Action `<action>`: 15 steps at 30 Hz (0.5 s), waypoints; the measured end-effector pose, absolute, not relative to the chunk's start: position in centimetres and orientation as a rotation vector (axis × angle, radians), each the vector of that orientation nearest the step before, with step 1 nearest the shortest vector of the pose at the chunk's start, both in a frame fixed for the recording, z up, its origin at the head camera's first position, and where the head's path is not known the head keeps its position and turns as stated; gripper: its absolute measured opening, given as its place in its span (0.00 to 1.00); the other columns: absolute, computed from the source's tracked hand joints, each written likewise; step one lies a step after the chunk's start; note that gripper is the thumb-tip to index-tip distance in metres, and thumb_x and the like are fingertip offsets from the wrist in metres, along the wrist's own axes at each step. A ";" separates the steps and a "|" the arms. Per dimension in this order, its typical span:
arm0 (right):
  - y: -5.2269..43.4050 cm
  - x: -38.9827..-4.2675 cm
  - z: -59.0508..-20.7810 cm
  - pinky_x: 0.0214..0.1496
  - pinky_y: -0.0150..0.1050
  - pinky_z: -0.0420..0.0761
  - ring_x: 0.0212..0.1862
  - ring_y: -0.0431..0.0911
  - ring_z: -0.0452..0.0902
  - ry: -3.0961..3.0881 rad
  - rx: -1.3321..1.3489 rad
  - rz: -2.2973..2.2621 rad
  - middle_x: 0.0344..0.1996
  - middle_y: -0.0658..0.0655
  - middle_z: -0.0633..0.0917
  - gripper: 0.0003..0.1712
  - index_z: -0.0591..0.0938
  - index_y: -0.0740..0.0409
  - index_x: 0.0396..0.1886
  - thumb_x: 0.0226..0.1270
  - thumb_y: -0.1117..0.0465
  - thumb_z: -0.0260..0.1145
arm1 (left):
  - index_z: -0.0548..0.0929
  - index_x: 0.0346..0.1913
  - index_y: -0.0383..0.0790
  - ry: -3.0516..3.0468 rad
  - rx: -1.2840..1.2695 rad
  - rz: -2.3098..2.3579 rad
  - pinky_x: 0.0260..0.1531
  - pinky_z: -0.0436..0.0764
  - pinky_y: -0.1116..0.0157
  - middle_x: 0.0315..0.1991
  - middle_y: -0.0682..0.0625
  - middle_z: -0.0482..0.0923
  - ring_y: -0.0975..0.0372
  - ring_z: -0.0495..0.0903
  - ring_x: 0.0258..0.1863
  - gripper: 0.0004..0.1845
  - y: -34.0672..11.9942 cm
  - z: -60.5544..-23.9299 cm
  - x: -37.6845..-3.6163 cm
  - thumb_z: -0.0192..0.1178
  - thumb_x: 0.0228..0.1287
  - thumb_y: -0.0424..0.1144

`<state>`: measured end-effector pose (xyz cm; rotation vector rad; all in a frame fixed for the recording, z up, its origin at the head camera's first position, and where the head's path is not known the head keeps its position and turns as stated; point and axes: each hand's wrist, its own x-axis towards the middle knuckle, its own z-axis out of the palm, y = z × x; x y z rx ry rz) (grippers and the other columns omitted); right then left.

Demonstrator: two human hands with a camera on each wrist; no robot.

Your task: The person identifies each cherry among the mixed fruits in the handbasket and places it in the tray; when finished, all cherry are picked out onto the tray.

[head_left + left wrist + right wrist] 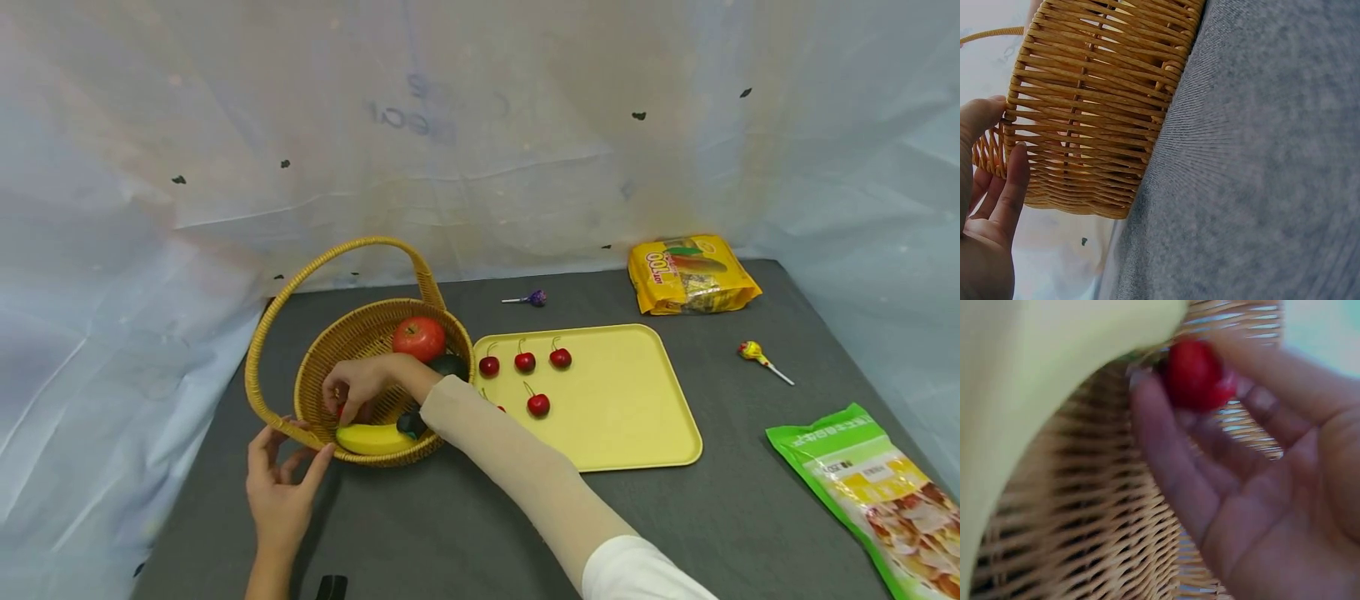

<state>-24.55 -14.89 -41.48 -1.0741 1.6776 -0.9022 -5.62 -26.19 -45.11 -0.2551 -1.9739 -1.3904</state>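
The wicker basket with a tall looped handle stands on the left of the table. Inside it are a banana, a red apple-like fruit and a dark green rounded thing, partly behind the right arm. My right hand reaches down into the basket beside the banana. Its fingers and thumb pinch a small red cherry, seen close up in the right wrist view. At the near left of the basket, my left hand grips the rim by the foot of the handle, thumb and fingers on either side.
A yellow tray bearing several cherries with stems lies right of the basket, partly under the right forearm. Behind it are a purple lollipop and a yellow snack packet. Farther right lie a yellow-red lollipop and a green-edged bag.
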 end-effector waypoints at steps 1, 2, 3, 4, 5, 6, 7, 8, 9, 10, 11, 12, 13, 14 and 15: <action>-14.7 -24.6 -41.3 0.42 0.45 0.86 0.35 0.54 0.80 1.676 -1.077 -0.927 0.36 0.61 0.81 0.13 0.78 0.70 0.49 0.67 0.73 0.66 | 0.64 0.63 0.16 -1.974 -0.256 -1.388 0.42 0.82 0.76 0.50 0.24 0.68 0.56 0.73 0.54 0.35 -26.2 -45.1 -5.6 0.61 0.48 0.07; -14.4 -24.7 -41.0 0.43 0.46 0.86 0.36 0.56 0.81 1.679 -1.086 -0.952 0.38 0.62 0.82 0.12 0.79 0.71 0.50 0.67 0.73 0.65 | 0.64 0.63 0.16 -1.974 -0.259 -1.388 0.42 0.82 0.76 0.50 0.24 0.68 0.56 0.73 0.54 0.35 -26.3 -45.1 -5.6 0.61 0.48 0.07; -14.1 -24.9 -40.7 0.43 0.46 0.86 0.38 0.55 0.81 1.690 -1.112 -0.977 0.41 0.63 0.82 0.13 0.80 0.70 0.51 0.68 0.73 0.65 | 0.64 0.63 0.16 -1.970 -0.260 -1.389 0.42 0.82 0.76 0.50 0.24 0.68 0.56 0.73 0.54 0.35 -26.5 -45.2 -5.7 0.61 0.48 0.07; -13.6 -25.2 -40.3 0.44 0.46 0.86 0.39 0.55 0.82 1.701 -1.144 -1.009 0.43 0.64 0.83 0.13 0.80 0.70 0.51 0.68 0.73 0.65 | 0.64 0.63 0.16 -1.964 -0.262 -1.393 0.42 0.82 0.76 0.50 0.24 0.68 0.55 0.73 0.54 0.35 -26.6 -45.4 -5.7 0.61 0.48 0.06; -12.9 -25.5 -40.0 0.45 0.45 0.86 0.41 0.54 0.81 1.718 -1.201 -1.031 0.45 0.65 0.83 0.13 0.81 0.70 0.52 0.68 0.73 0.65 | 0.64 0.63 0.16 -1.959 -0.262 -1.395 0.42 0.82 0.76 0.50 0.24 0.68 0.55 0.73 0.54 0.36 -26.9 -45.7 -5.8 0.61 0.47 0.06; -12.1 -25.8 -39.6 0.46 0.44 0.86 0.43 0.53 0.81 1.733 -1.249 -1.059 0.47 0.66 0.83 0.14 0.81 0.69 0.53 0.69 0.72 0.65 | 0.64 0.63 0.16 -1.951 -0.266 -1.405 0.42 0.83 0.75 0.50 0.25 0.68 0.54 0.73 0.54 0.36 -27.0 -46.0 -5.9 0.61 0.47 0.06; -11.0 -26.1 -39.2 0.46 0.42 0.85 0.43 0.53 0.81 1.761 -1.297 -1.085 0.48 0.66 0.83 0.15 0.82 0.68 0.54 0.69 0.71 0.65 | 0.64 0.63 0.16 -1.945 -0.269 -1.413 0.42 0.83 0.75 0.50 0.25 0.68 0.54 0.73 0.54 0.37 -27.3 -46.4 -6.1 0.61 0.46 0.05; -9.8 -26.3 -38.9 0.46 0.42 0.85 0.42 0.51 0.81 1.780 -1.329 -1.122 0.49 0.65 0.83 0.15 0.82 0.67 0.54 0.69 0.70 0.65 | 0.64 0.63 0.16 -1.943 -0.272 -1.417 0.42 0.83 0.75 0.51 0.25 0.68 0.53 0.73 0.54 0.37 -27.4 -46.8 -6.2 0.61 0.46 0.05; -8.4 -26.6 -38.7 0.47 0.40 0.84 0.43 0.49 0.80 1.804 -1.354 -1.162 0.49 0.64 0.83 0.15 0.83 0.67 0.55 0.69 0.69 0.66 | 0.64 0.63 0.16 -1.943 -0.273 -1.419 0.42 0.83 0.75 0.51 0.25 0.68 0.53 0.73 0.54 0.37 -27.5 -47.1 -6.3 0.61 0.45 0.05; -6.9 -26.7 -38.5 0.48 0.39 0.84 0.44 0.49 0.80 1.822 -1.363 -1.207 0.49 0.64 0.84 0.16 0.83 0.66 0.55 0.70 0.68 0.66 | 0.64 0.63 0.16 -1.945 -0.275 -1.421 0.42 0.83 0.75 0.51 0.26 0.68 0.53 0.72 0.55 0.38 -27.6 -47.3 -6.3 0.62 0.45 0.05; -5.3 -26.8 -38.3 0.49 0.39 0.83 0.45 0.48 0.80 1.844 -1.364 -1.247 0.50 0.63 0.84 0.16 0.82 0.66 0.56 0.71 0.67 0.65 | 0.64 0.63 0.17 -1.952 -0.275 -1.415 0.42 0.83 0.75 0.51 0.26 0.68 0.53 0.72 0.55 0.38 -27.6 -47.4 -6.3 0.62 0.45 0.05; -3.6 -26.8 -38.2 0.50 0.41 0.83 0.46 0.49 0.80 1.858 -1.340 -1.298 0.52 0.63 0.83 0.17 0.82 0.66 0.57 0.71 0.66 0.64 | 0.64 0.63 0.17 -1.955 -0.282 -1.415 0.42 0.83 0.75 0.51 0.25 0.68 0.53 0.72 0.55 0.38 -27.5 -47.3 -6.3 0.62 0.45 0.05; -2.0 -26.7 -38.1 0.51 0.43 0.84 0.47 0.50 0.81 1.868 -1.313 -1.353 0.53 0.63 0.83 0.18 0.81 0.67 0.58 0.72 0.66 0.64 | 0.64 0.63 0.17 -1.957 -0.285 -1.412 0.42 0.83 0.75 0.51 0.25 0.68 0.53 0.72 0.55 0.38 -27.4 -47.2 -6.2 0.62 0.45 0.05; -0.4 -26.6 -38.1 0.53 0.44 0.83 0.49 0.50 0.81 1.879 -1.278 -1.404 0.54 0.62 0.83 0.18 0.81 0.67 0.59 0.72 0.67 0.64 | 0.64 0.63 0.17 -1.958 -0.288 -1.410 0.42 0.83 0.75 0.51 0.25 0.68 0.53 0.72 0.55 0.37 -27.2 -47.0 -6.1 0.61 0.46 0.05; 1.2 -26.5 -38.2 0.53 0.43 0.84 0.50 0.51 0.81 1.904 -1.249 -1.445 0.55 0.62 0.83 0.18 0.81 0.67 0.59 0.72 0.67 0.64 | 0.64 0.63 0.17 -1.956 -0.289 -1.410 0.42 0.83 0.75 0.51 0.24 0.67 0.52 0.72 0.55 0.37 -27.1 -46.6 -6.0 0.61 0.46 0.05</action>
